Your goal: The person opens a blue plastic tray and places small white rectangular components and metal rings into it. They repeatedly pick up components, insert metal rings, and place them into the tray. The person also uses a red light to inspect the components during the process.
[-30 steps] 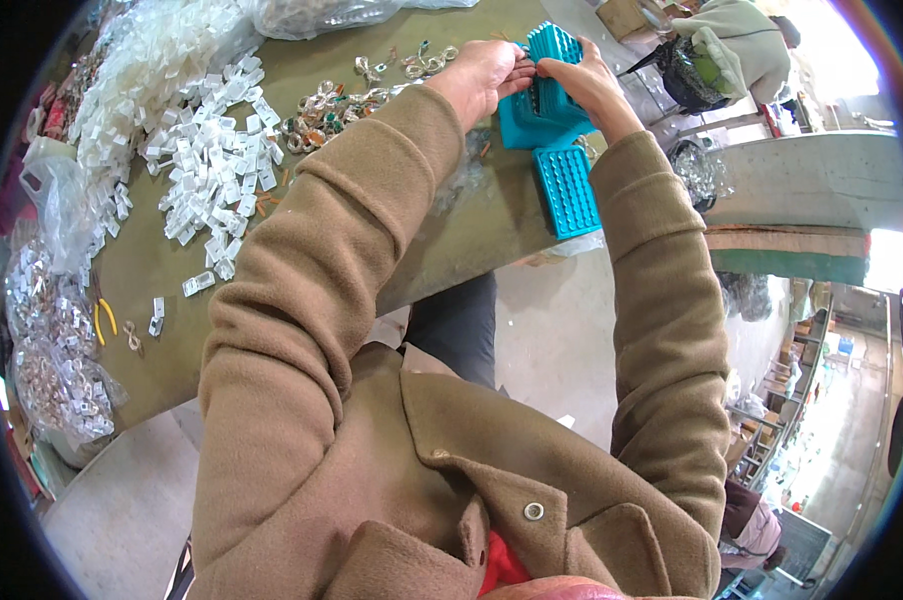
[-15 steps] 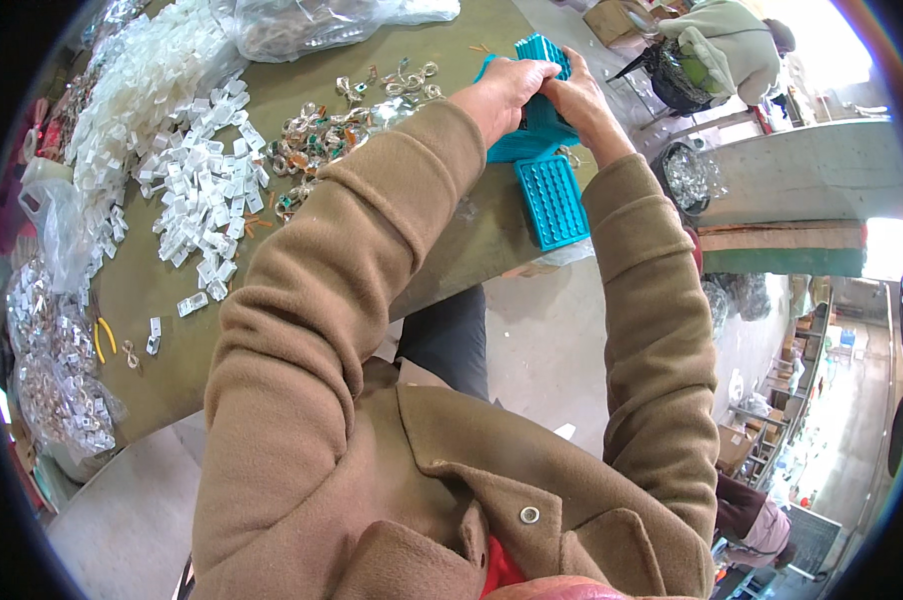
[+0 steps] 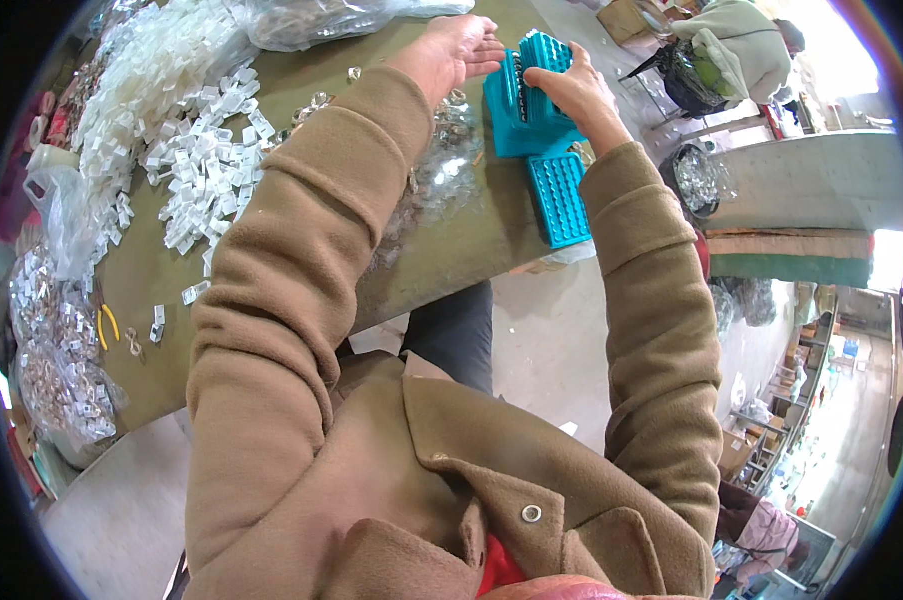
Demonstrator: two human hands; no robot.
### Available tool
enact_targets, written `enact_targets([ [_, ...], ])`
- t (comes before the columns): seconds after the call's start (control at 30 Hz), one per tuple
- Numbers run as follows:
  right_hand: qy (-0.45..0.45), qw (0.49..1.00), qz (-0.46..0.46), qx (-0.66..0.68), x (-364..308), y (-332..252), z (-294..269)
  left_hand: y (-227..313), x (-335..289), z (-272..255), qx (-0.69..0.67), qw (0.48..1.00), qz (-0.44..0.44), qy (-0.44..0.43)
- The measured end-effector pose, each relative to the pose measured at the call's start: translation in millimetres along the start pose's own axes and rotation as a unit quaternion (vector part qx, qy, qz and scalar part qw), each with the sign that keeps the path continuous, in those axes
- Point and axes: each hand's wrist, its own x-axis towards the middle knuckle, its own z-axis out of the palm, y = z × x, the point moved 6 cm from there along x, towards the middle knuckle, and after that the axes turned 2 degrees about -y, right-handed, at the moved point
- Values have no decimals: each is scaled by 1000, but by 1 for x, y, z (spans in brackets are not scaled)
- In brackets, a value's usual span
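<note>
Turquoise plastic trays (image 3: 512,140) with rows of ridges or slots are stacked at the far right of the table. My right hand (image 3: 585,95) grips an upper tray (image 3: 546,50) of that stack, thumb on its left side and fingers around the right. A dark row of small parts shows along the gap left of my thumb; their kind is too small to tell. My left hand (image 3: 457,55) is open, fingers stretched toward the stack, apart from the trays and holding nothing. Nearer me, a single turquoise tray (image 3: 560,202) lies by the table edge.
White plastic pieces (image 3: 212,160) form a large heap at left. Clear plastic bags (image 3: 317,22) lie at the back. Yellow-handled pliers (image 3: 108,325) and a bag of small metal parts (image 3: 67,370) are at the left edge. Another person (image 3: 742,50) works at far right.
My left hand has come off the trays, moved left and opened. My right hand stays at the stack, its thumb now spread over the tray's side.
</note>
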Motion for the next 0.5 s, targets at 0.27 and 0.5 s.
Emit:
enact_targets([
  [0.27, 8, 994, -25, -107, -8, -21, 1, -32, -9, -8, -24, 997, -71, 24],
  [0.5, 9, 993, -22, -116, -5, -25, 6, -47, -14, 3, -43, 995, -92, 2],
])
